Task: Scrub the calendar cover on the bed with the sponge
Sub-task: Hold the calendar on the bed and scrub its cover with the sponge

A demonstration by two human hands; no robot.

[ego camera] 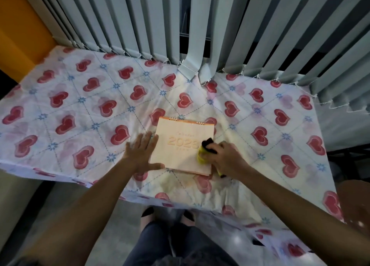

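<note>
A pale orange spiral-bound calendar (181,143) with "2023" on its cover lies flat on the bed (80,105), near the front edge. My left hand (141,153) lies flat with fingers spread on the sheet against the calendar's left edge, thumb touching its lower left corner. My right hand (228,157) grips a yellow and black sponge (205,150), which is pressed on the right part of the cover beside the "2023". Much of the sponge is hidden under my fingers.
The bed wears a white sheet with red hearts and blue flowers. Grey vertical blinds (140,21) hang along its far side. An orange wall (18,31) stands at the far left. My legs and feet (168,219) are at the bed's front edge.
</note>
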